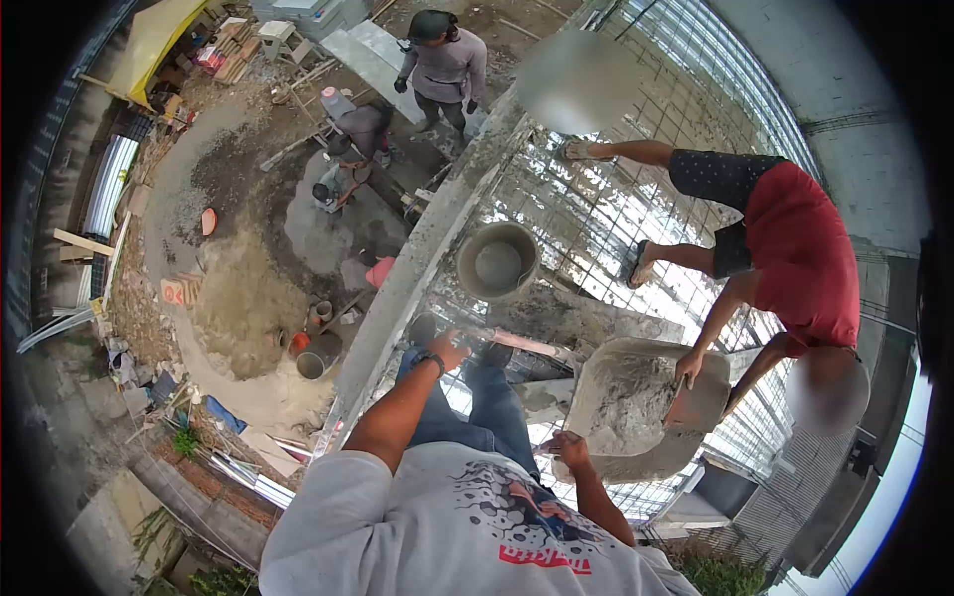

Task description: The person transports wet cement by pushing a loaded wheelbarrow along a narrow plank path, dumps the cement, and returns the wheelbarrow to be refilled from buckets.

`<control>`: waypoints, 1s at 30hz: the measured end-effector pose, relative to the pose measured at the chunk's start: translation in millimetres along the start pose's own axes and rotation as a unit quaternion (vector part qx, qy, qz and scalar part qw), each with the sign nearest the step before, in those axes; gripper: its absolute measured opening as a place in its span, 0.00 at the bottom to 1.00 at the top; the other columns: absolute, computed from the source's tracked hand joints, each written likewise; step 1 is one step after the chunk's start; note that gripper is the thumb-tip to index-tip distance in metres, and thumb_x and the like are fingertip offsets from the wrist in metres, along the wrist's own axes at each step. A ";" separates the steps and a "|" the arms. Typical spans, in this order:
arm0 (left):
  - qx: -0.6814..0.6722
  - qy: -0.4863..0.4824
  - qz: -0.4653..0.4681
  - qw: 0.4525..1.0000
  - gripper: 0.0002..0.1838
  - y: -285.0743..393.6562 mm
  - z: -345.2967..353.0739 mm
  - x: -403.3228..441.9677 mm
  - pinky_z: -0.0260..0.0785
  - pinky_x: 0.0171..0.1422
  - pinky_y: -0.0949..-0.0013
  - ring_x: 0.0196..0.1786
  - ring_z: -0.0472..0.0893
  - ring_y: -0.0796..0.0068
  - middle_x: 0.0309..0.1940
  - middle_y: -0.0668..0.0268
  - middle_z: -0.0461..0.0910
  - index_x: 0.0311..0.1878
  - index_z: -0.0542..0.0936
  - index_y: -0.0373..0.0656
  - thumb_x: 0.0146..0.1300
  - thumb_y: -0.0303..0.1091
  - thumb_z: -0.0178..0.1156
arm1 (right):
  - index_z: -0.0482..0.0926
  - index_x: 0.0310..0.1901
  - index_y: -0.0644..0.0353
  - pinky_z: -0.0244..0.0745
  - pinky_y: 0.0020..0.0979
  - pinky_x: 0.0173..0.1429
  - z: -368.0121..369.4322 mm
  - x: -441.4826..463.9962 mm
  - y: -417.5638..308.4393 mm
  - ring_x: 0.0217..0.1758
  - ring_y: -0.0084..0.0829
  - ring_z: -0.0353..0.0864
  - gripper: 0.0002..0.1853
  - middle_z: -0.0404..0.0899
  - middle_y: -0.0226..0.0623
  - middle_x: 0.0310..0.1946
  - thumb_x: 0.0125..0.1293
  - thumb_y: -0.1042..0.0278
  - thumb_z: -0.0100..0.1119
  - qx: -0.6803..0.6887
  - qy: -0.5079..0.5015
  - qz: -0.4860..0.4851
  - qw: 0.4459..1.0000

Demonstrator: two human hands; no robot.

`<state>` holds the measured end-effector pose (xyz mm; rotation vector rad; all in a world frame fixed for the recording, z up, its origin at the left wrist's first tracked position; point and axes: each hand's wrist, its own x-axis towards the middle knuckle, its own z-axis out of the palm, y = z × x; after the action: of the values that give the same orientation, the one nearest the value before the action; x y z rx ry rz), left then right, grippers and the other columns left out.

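Note:
A wheelbarrow [596, 382] stands before me, with wet grey cement mix [628, 412] in its tray. My left hand [449, 350], a dark band on its wrist, is closed at the end of the pinkish wheelbarrow handle [527, 344]. On the other side, my right hand [568, 449] is curled shut by the tray's near edge, around what looks like the second handle; its fingers partly hide it. Across the tray, a person in a red shirt [800, 243] bends over and holds a flat brownish piece [684, 405] in the mix.
A round grey bucket [499, 260] stands beyond my left hand. Rebar mesh [606, 214] spreads over shiny sheeting under the co-worker's feet. A concrete edge [437, 230] runs along the left, with a drop to the ground below. Several people, including one standing [447, 70], are down there.

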<state>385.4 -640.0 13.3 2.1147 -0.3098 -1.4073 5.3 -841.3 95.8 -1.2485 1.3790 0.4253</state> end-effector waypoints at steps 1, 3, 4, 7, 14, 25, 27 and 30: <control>0.004 0.026 0.013 1.000 0.40 -16.2 6.6 6.2 0.70 0.62 0.56 0.58 0.79 0.50 0.52 0.47 0.80 0.70 0.67 0.46 0.56 0.52 0.66 | 0.79 0.47 0.62 0.73 0.26 0.30 4.7 -0.7 -13.3 0.30 0.29 0.82 0.15 0.82 0.39 0.31 0.70 0.59 0.56 -0.009 -0.012 -0.017 1.000; 0.013 0.087 0.041 0.995 0.41 -47.1 22.0 25.9 0.69 0.63 0.56 0.59 0.78 0.50 0.53 0.49 0.80 0.70 0.67 0.46 0.55 0.53 0.66 | 0.78 0.49 0.63 0.76 0.29 0.34 16.2 -7.0 -47.6 0.33 0.30 0.83 0.16 0.83 0.40 0.34 0.71 0.58 0.55 -0.003 0.010 -0.026 1.000; 0.018 0.101 0.061 0.993 0.42 -56.0 25.2 28.8 0.67 0.65 0.55 0.59 0.78 0.49 0.54 0.50 0.80 0.70 0.66 0.45 0.55 0.54 0.66 | 0.78 0.49 0.64 0.78 0.32 0.38 23.4 -9.2 -68.2 0.35 0.32 0.84 0.17 0.84 0.42 0.36 0.71 0.57 0.54 -0.012 0.015 -0.021 1.000; -0.017 0.083 0.051 0.995 0.43 -70.3 20.6 26.0 0.66 0.67 0.57 0.60 0.77 0.49 0.56 0.49 0.79 0.70 0.65 0.43 0.55 0.54 0.65 | 0.78 0.50 0.61 0.79 0.32 0.39 40.2 -3.3 -98.2 0.37 0.32 0.85 0.17 0.84 0.41 0.37 0.72 0.55 0.55 -0.048 0.007 -0.054 0.997; -0.120 0.036 -0.036 0.991 0.42 -89.8 -5.5 10.4 0.65 0.69 0.60 0.66 0.73 0.53 0.63 0.46 0.73 0.68 0.68 0.36 0.57 0.53 0.67 | 0.80 0.46 0.65 0.75 0.26 0.34 64.2 5.2 -157.3 0.33 0.25 0.82 0.19 0.84 0.39 0.34 0.69 0.54 0.59 -0.072 -0.003 -0.119 0.990; -0.474 0.166 -0.163 0.849 0.35 -116.8 -4.3 69.9 0.70 0.61 0.64 0.57 0.79 0.56 0.58 0.52 0.78 0.67 0.70 0.38 0.60 0.47 0.63 | 0.79 0.46 0.63 0.79 0.29 0.36 30.5 202.3 -174.7 0.36 0.27 0.84 0.22 0.84 0.35 0.35 0.67 0.49 0.62 -0.133 -0.034 -0.168 0.976; -0.441 0.146 -0.145 0.874 0.39 -116.0 10.7 105.6 0.70 0.59 0.57 0.58 0.78 0.54 0.59 0.55 0.77 0.70 0.66 0.42 0.60 0.53 0.64 | 0.70 0.61 0.59 0.73 0.38 0.57 36.6 261.4 -192.0 0.57 0.36 0.77 0.34 0.74 0.46 0.57 0.63 0.41 0.63 -0.159 -0.005 -0.122 0.980; -0.424 0.093 -0.086 0.897 0.50 -119.1 36.9 170.4 0.67 0.61 0.45 0.63 0.74 0.49 0.63 0.56 0.75 0.75 0.56 0.47 0.57 0.61 0.65 | 0.52 0.74 0.53 0.59 0.46 0.70 57.0 365.2 -186.7 0.72 0.41 0.61 0.47 0.57 0.48 0.72 0.62 0.37 0.62 -0.085 -0.005 -0.171 0.982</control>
<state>409.3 -638.9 -196.5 1.5250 0.5050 -1.1140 277.0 -1014.9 -163.9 -1.5896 1.1075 0.3114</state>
